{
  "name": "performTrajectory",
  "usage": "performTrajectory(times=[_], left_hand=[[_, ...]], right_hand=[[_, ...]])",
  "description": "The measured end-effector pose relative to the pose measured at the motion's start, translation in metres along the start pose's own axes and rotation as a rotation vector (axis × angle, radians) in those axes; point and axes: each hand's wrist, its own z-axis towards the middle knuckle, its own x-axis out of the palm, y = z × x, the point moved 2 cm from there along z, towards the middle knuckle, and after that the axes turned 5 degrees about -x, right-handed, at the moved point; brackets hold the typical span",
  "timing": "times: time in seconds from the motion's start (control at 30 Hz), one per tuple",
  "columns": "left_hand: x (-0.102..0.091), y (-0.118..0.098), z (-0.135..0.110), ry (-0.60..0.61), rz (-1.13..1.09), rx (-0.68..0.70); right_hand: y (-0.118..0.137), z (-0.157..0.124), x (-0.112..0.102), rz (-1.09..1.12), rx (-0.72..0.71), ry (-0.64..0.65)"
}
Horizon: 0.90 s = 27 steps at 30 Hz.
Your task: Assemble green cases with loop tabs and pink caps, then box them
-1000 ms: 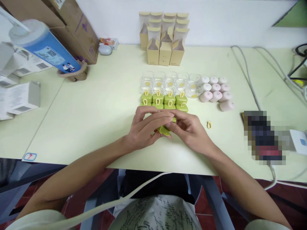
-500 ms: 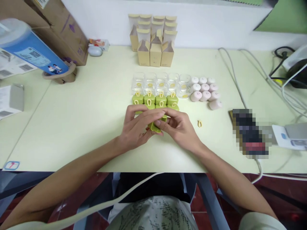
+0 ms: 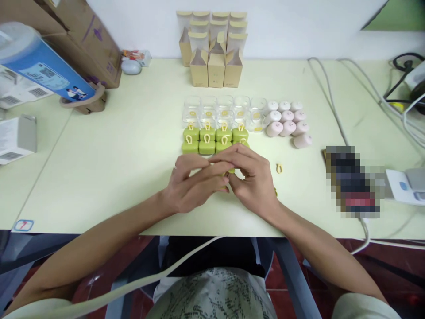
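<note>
My left hand and my right hand meet over the table, fingers closed around a small green case. Most of that case is hidden by the fingers, so its shape barely shows. Just beyond them stand two rows of glossy green cases with pale yellow loops on top. To the right of my right hand lies a loose yellow loop. A small yellowish piece peeks out beside my right wrist, mostly covered.
Clear plastic cups with yellow bottoms sit behind the green cases, next to pale pink cylinders. Open cardboard boxes stand by the wall. At right are a blurred phone-like object and cables; a blue bottle leans at left.
My fingers have closed further over the green case, which showed its open hollow side before. The small piece by my right wrist has come into sight. The whole view has shifted slightly.
</note>
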Motion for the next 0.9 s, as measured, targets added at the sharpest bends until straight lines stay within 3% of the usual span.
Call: performTrajectory(times=[0.2,0.37,0.43,0.57,0.63,0.67,0.77,0.83,0.9], left_hand=[[0.003,0.006,0.011,-0.087,-0.061,-0.18],[0.008,0.011,0.006,-0.077,-0.243,-0.246],[0.006,0.013,0.006,-0.125,-0.218,-0.181],[-0.006,0.031,0.006,-0.125,0.091,0.169],[-0.018,0.048,0.006,-0.12,0.19,0.194],[-0.026,0.057,0.007,-0.145,0.219,0.138],[-0.045,0.068,0.007,-0.276,0.302,0.033],[-0.044,0.06,0.009,-0.224,0.306,-0.029],[-0.032,0.042,0.009,-0.183,0.205,0.074]], right_hand=[[-0.015,0.007,-0.008,0.492,0.355,-0.012],[-0.019,0.01,-0.007,0.479,0.352,0.028],[-0.02,0.011,-0.004,0.5,0.369,0.078],[-0.013,0.009,0.0,0.652,0.369,0.223],[-0.003,0.007,-0.003,0.763,0.329,0.29],[0.003,0.006,-0.007,0.804,0.304,0.299],[0.013,0.004,-0.022,0.768,0.268,0.198],[0.009,0.004,-0.029,0.626,0.308,0.074],[0.001,0.004,-0.029,0.498,0.364,0.034]])
